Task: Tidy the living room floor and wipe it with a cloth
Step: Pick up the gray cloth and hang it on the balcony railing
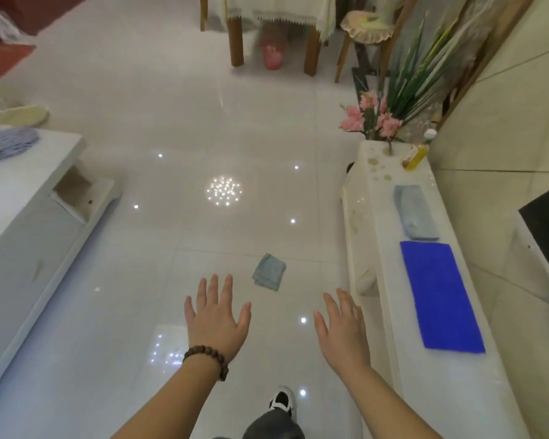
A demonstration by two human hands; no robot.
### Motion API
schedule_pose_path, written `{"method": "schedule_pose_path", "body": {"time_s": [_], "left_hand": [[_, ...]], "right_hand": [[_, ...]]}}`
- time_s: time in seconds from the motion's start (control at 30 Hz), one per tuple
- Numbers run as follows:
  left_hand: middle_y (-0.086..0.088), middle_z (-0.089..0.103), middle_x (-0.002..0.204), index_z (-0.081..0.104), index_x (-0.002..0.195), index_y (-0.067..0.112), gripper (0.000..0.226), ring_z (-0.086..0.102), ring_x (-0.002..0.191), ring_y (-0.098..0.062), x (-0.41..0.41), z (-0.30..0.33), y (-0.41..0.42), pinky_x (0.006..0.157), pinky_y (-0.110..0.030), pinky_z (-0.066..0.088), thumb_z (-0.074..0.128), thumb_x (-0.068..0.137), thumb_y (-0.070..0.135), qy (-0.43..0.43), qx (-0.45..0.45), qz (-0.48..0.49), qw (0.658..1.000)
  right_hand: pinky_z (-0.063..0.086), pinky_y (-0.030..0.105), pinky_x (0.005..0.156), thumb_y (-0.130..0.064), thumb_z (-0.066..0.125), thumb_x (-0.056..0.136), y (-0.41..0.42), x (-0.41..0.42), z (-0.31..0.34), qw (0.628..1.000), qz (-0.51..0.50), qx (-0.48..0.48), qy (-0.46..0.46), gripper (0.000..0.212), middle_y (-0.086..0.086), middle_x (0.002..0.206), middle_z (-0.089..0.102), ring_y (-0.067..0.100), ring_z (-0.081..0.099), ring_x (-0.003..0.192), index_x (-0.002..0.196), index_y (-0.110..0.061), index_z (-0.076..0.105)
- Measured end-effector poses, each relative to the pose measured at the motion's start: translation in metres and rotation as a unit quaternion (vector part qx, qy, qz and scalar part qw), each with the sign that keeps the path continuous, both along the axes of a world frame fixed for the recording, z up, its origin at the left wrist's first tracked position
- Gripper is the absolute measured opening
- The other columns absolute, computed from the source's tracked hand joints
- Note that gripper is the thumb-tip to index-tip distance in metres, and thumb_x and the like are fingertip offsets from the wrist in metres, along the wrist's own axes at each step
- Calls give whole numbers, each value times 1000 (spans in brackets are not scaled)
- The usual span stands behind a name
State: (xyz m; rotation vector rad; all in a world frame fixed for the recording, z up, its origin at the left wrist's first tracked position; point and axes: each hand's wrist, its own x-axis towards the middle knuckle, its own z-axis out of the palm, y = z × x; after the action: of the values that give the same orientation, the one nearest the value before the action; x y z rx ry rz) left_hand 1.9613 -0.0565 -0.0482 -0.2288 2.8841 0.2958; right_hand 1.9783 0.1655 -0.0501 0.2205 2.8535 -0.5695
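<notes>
Ahead, a crumpled pale blue cloth lies on the glossy white tiled floor, near the white cabinet. Both hands, left hand and right hand, hover above the tiles with fingers spread straight, holding nothing. A bright blue mat lies along the cabinet top's near edge.

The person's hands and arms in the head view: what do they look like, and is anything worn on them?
Both forearms are bare, with no sleeves in view and no gloves. The left hand has a bracelet of dark brown round beads around its wrist. The right hand and its wrist carry nothing: no ring, watch or band shows.
</notes>
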Motion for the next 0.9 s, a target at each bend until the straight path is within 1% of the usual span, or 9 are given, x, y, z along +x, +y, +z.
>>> {"method": "schedule_pose_path", "body": {"time_s": [0.13, 0.3, 0.37, 0.43, 0.53, 0.6, 0.63, 0.73, 0.9], "left_hand": [[0, -3, 160, -4, 151, 29, 73, -11, 146, -20, -56, -16, 5, 116, -46, -3, 4, 87, 62, -19, -6, 17, 1000], [0, -6, 160, -8, 150, 29, 88, -12, 146, -21, -119, -50, 6, 116, -46, -5, -15, 71, 65, -51, -14, 20, 998], [-1, -7, 160, -9, 150, 29, 89, -12, 146, -21, -147, -67, 4, 115, -46, -6, -16, 69, 65, -64, -12, 19, 998], [-1, -6, 160, -9, 150, 29, 90, -11, 146, -22, -175, -90, 0, 114, -45, -8, -17, 68, 66, -77, -10, 17, 997], [-2, -4, 160, -8, 150, 28, 91, -8, 146, -23, -218, -129, -11, 112, -44, -10, -17, 68, 67, -94, -9, 8, 996], [-2, -3, 160, -6, 150, 27, 92, -6, 147, -23, -244, -160, -18, 113, -45, -8, -17, 68, 67, -104, -9, 5, 995], [-2, -2, 160, -5, 151, 27, 92, -6, 147, -23, -255, -176, -22, 114, -45, -6, -17, 68, 67, -109, -9, 3, 994], [-3, -1, 160, -4, 151, 26, 93, -5, 147, -23, -283, -228, -28, 116, -47, -3, -19, 68, 65, -129, -17, -12, 991], [-2, -3, 160, -9, 150, 24, 87, -6, 147, -21, -313, -336, -27, 115, -45, -6, -14, 73, 64, -161, -39, -22, 986]], "right_hand": [[3, 34, 119, -42, 28, 101, 3, -63, -16, 999, 20, -8, -24, 52, 5, 158, 11, 19, 5, 146, 148, -20, 27], [1, 33, 118, -44, 26, 100, -4, -133, -52, 998, 38, 1, -56, 53, 3, 159, 10, 17, 3, 146, 148, -22, 25], [0, 33, 118, -50, 17, 97, -9, -159, -72, 997, 35, 0, -65, 59, 4, 158, 13, 18, 4, 146, 148, -22, 27], [0, 33, 117, -59, 1, 86, -15, -185, -95, 998, 24, -3, -66, 77, 5, 158, 15, 19, 7, 146, 147, -21, 29], [1, 32, 117, -63, 5, 90, -24, -222, -134, 995, 9, 1, -100, 74, 4, 159, 12, 18, 6, 146, 148, -22, 26], [2, 33, 118, -69, -6, 84, -31, -244, -162, 993, -1, 0, -119, 85, 3, 159, 11, 18, 5, 146, 148, -23, 25], [3, 33, 119, -68, -4, 85, -33, -254, -178, 991, -5, 1, -134, 83, 4, 159, 11, 18, 5, 146, 149, -23, 24], [4, 35, 120, -47, 23, 99, -38, -282, -234, 984, -4, -1, -176, 56, 4, 159, 9, 18, 3, 146, 150, -22, 20], [9, 37, 119, -42, 30, 100, -39, -325, -348, 982, -3, -15, -187, 54, 6, 158, 13, 20, 7, 146, 149, -19, 23]]}}
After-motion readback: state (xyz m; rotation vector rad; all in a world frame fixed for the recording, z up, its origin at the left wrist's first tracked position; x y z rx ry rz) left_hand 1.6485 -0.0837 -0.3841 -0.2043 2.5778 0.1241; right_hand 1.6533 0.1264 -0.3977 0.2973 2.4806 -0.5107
